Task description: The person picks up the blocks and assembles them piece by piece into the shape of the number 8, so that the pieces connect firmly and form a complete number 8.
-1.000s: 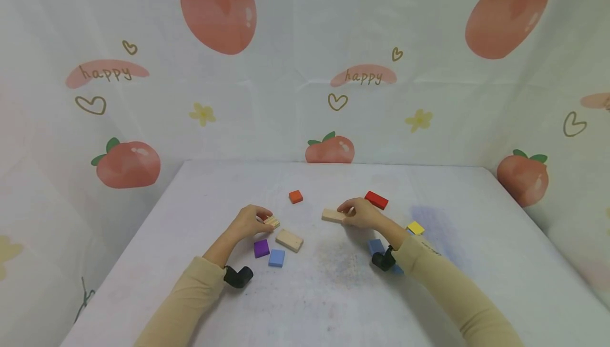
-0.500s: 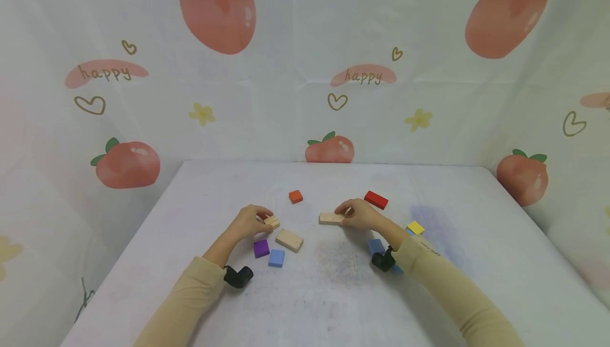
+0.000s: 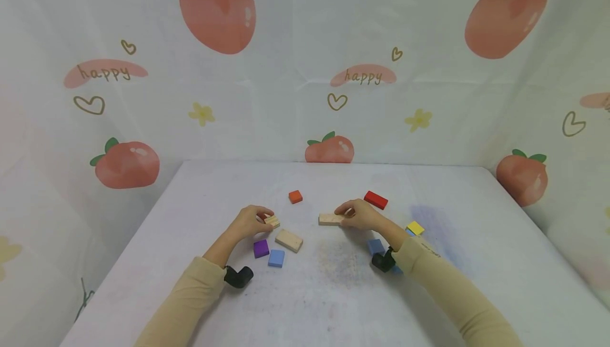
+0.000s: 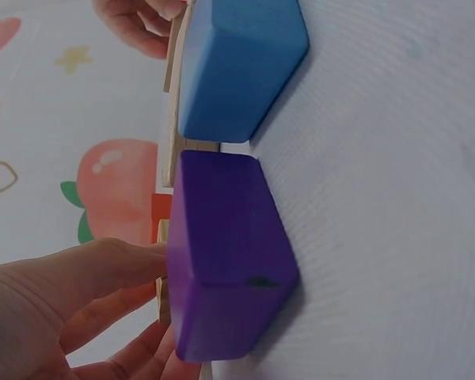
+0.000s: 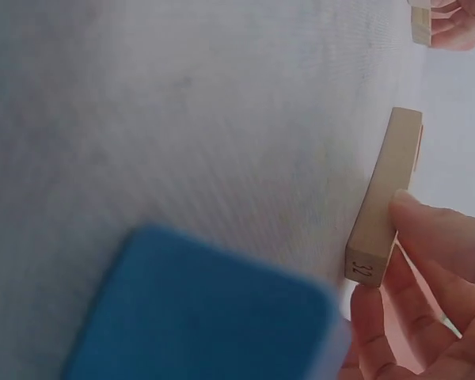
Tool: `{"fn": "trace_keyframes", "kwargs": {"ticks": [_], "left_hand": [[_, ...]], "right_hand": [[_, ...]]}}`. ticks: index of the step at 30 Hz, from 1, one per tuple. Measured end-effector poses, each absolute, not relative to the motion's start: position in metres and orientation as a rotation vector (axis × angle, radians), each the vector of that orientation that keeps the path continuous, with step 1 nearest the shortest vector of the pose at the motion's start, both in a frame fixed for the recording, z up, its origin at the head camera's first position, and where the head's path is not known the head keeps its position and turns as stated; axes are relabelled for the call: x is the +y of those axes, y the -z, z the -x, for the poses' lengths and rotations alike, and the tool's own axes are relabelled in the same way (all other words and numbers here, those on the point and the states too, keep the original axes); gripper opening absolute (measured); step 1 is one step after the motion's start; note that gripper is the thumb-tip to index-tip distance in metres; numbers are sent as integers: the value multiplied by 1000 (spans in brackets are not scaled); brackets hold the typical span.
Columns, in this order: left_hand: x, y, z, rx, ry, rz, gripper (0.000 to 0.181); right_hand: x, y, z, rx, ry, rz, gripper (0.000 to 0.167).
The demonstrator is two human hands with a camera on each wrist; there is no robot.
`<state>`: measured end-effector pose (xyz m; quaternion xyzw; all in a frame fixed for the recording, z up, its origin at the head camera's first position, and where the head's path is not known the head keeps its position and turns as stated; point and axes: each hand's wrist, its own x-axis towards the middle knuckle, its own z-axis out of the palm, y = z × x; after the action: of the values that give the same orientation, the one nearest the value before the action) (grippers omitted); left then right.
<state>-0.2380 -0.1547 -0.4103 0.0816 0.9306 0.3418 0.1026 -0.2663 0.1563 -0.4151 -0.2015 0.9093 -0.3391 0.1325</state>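
Right hand [image 3: 360, 214] well inside table edges [image 3: 410, 167]

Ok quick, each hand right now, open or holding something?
Left hand: holding a pale wooden piece.
Right hand: holding a long wooden block marked 32.

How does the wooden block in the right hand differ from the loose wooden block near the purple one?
The right hand pinches the held block; no hand touches the loose block. In the head view, the held block runs nearly straight across, the loose block slants. The held block also shows a narrower top than the loose block. Both are oblong, pale wood.
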Motion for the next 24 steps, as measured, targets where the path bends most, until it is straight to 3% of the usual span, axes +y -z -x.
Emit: {"fn": "trace_keyframes", "kwargs": {"ticks": [8,24], "left_hand": [[-155,410,238,2748,-1007,-246,37],[-153,409,243,2752,-1031,-235,35]], "right_hand": [[161,415,267,2644,997,442,28],[162,415,264,2638,1050,486,25]]}}
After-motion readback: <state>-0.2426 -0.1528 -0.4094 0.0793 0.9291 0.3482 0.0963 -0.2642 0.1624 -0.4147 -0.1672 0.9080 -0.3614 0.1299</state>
